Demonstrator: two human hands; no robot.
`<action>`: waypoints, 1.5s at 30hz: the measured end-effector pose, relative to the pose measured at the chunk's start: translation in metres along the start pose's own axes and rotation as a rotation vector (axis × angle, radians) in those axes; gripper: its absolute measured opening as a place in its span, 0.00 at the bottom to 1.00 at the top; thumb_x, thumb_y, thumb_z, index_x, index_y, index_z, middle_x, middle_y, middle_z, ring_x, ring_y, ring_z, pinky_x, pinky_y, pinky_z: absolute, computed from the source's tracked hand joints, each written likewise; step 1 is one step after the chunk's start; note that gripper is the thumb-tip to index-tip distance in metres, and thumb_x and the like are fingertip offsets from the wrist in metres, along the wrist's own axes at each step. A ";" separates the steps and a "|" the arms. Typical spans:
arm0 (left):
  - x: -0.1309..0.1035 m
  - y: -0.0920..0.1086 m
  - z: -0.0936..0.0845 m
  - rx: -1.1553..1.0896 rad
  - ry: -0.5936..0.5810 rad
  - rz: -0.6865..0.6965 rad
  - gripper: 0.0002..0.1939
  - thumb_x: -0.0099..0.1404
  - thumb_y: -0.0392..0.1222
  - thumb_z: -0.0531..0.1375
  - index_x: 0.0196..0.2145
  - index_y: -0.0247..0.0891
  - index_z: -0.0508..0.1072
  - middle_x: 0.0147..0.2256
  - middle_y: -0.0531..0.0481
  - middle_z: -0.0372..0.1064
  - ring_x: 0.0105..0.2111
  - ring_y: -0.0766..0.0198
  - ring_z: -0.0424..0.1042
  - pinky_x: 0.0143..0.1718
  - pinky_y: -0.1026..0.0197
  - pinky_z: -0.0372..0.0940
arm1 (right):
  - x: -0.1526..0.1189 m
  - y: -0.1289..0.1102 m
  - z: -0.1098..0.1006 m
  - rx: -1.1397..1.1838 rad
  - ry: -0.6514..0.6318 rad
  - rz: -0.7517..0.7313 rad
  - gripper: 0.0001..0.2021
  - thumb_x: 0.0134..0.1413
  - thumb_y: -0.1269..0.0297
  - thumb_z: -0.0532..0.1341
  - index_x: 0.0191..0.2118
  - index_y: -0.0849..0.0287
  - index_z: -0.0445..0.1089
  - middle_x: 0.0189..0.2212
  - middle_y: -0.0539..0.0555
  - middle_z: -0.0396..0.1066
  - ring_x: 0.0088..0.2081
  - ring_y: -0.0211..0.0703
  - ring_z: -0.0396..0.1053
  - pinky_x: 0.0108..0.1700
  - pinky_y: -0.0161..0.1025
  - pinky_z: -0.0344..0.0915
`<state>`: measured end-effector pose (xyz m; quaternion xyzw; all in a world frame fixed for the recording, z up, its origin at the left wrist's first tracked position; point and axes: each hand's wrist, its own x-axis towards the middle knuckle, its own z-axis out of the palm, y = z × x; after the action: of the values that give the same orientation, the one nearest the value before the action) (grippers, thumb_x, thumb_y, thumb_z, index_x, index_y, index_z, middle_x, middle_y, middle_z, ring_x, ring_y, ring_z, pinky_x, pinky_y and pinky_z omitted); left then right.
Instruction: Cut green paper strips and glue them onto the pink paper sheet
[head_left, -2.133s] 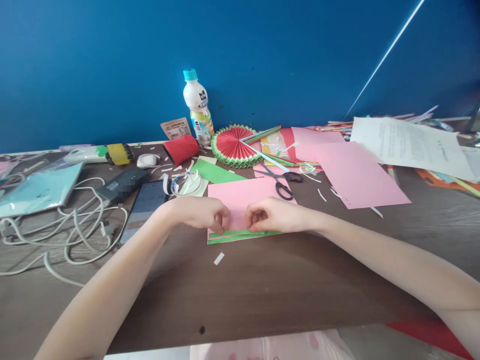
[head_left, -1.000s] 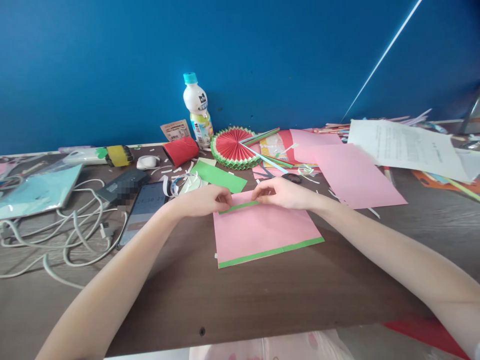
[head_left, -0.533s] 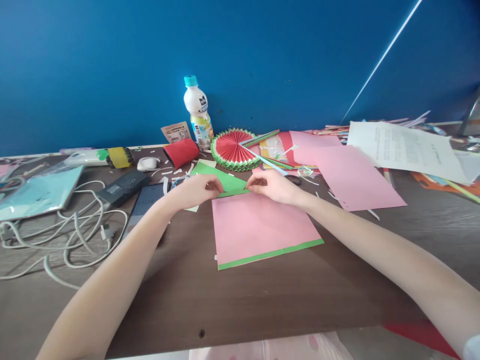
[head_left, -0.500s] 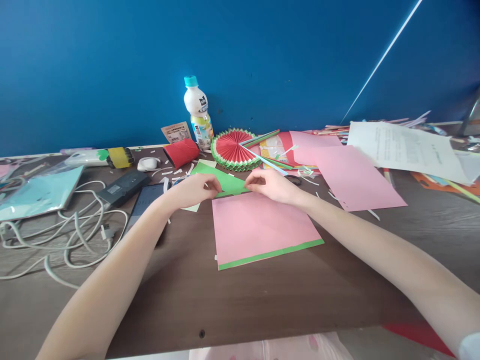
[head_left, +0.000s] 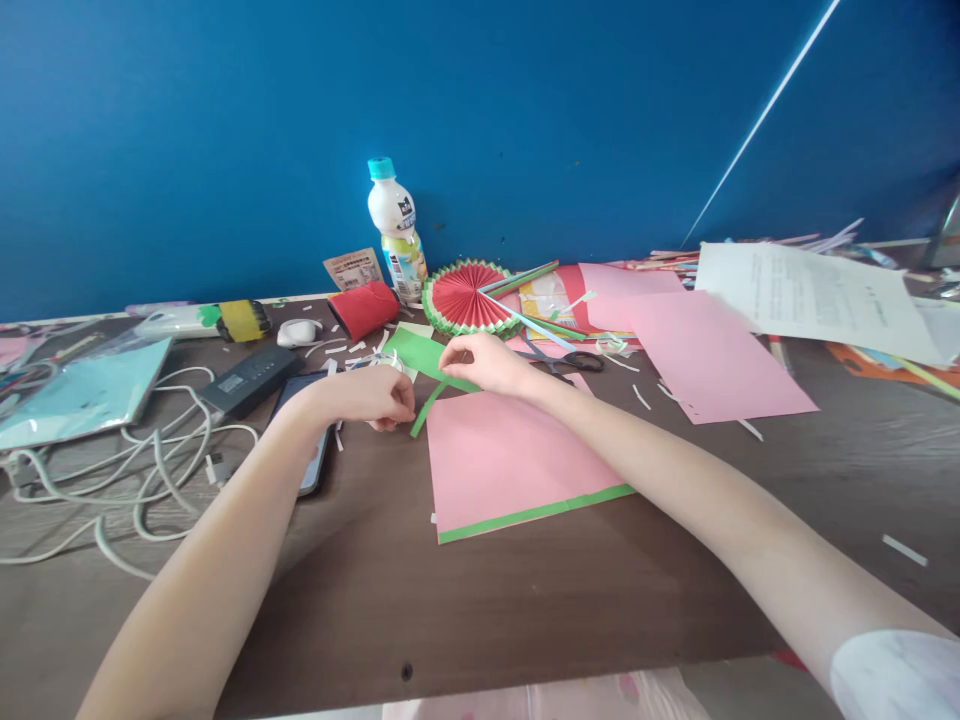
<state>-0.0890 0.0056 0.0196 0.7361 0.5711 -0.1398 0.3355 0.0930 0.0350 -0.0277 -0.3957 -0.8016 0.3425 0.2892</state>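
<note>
A pink paper sheet (head_left: 517,450) lies on the table with a narrow green band (head_left: 536,513) along its near edge. Beyond its far edge rests a piece of green paper (head_left: 411,350). My right hand (head_left: 484,364) is over that piece, its thumb and fingers pinched at the upper end of a thin green paper strip (head_left: 427,410). The strip slants down toward the sheet's left corner. Just left of the strip is my left hand (head_left: 379,396), fingers curled closed; what they hold, if anything, is hidden.
Black scissors (head_left: 566,358) lie behind the pink sheet. A red-and-green folded paper fan (head_left: 469,297) and a bottle (head_left: 397,230) are at the wall. To the left are a phone (head_left: 313,465), a power bank (head_left: 251,380) and tangled white cables (head_left: 157,470). More pink paper (head_left: 720,355) lies right.
My left hand has moved left and nearer, off the green paper's edge. My right hand has shifted left. A thin green strip now shows between the hands, and the scissors are uncovered.
</note>
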 end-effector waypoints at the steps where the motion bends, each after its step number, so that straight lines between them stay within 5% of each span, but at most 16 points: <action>1: -0.001 0.000 0.000 -0.023 0.003 0.004 0.08 0.50 0.41 0.54 0.27 0.35 0.68 0.25 0.48 0.70 0.28 0.62 0.70 0.28 0.65 0.65 | 0.003 0.000 0.002 0.002 0.010 -0.017 0.03 0.47 0.74 0.59 0.29 0.65 0.70 0.29 0.53 0.71 0.33 0.36 0.67 0.37 0.34 0.60; 7: -0.003 0.003 0.000 -0.102 0.071 0.001 0.07 0.52 0.41 0.53 0.26 0.34 0.65 0.24 0.48 0.69 0.27 0.63 0.70 0.29 0.64 0.66 | 0.017 -0.001 0.012 0.025 -0.029 -0.106 0.02 0.46 0.75 0.59 0.28 0.64 0.70 0.26 0.50 0.69 0.30 0.34 0.65 0.35 0.33 0.59; 20: 0.008 0.006 0.005 0.209 0.157 0.005 0.08 0.52 0.40 0.52 0.27 0.36 0.70 0.28 0.45 0.72 0.27 0.62 0.69 0.28 0.64 0.60 | 0.025 0.000 0.027 -0.140 -0.069 -0.235 0.06 0.42 0.77 0.60 0.30 0.63 0.71 0.28 0.50 0.63 0.31 0.35 0.59 0.35 0.32 0.54; 33: 0.010 0.005 0.007 0.240 0.209 -0.008 0.08 0.53 0.42 0.54 0.28 0.37 0.70 0.29 0.48 0.72 0.30 0.62 0.68 0.32 0.63 0.58 | 0.017 -0.001 0.025 -0.253 -0.046 -0.188 0.08 0.46 0.70 0.62 0.36 0.63 0.69 0.35 0.52 0.56 0.35 0.38 0.59 0.37 0.34 0.56; 37: 0.007 0.004 0.006 0.213 0.210 0.015 0.10 0.54 0.47 0.53 0.25 0.38 0.68 0.26 0.50 0.70 0.28 0.62 0.67 0.29 0.63 0.56 | 0.004 0.001 0.000 -0.277 0.001 -0.152 0.05 0.46 0.70 0.61 0.33 0.62 0.68 0.34 0.52 0.58 0.33 0.37 0.60 0.37 0.34 0.56; 40: 0.005 0.006 0.005 0.194 0.291 0.016 0.14 0.55 0.51 0.51 0.22 0.38 0.65 0.25 0.50 0.69 0.27 0.62 0.66 0.28 0.62 0.55 | -0.014 0.009 -0.040 -0.290 0.074 -0.108 0.03 0.47 0.72 0.58 0.31 0.62 0.68 0.30 0.51 0.62 0.32 0.37 0.62 0.37 0.35 0.57; 45: 0.000 0.015 0.004 0.143 0.412 0.012 0.17 0.58 0.52 0.48 0.25 0.38 0.67 0.27 0.48 0.69 0.28 0.60 0.66 0.27 0.61 0.55 | -0.052 0.036 -0.125 -0.335 0.092 0.348 0.04 0.46 0.67 0.59 0.31 0.59 0.69 0.31 0.53 0.70 0.31 0.40 0.66 0.34 0.38 0.60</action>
<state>-0.0739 0.0007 0.0217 0.7744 0.6118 -0.0246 0.1597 0.2277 0.0479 0.0084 -0.5853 -0.7531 0.2310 0.1923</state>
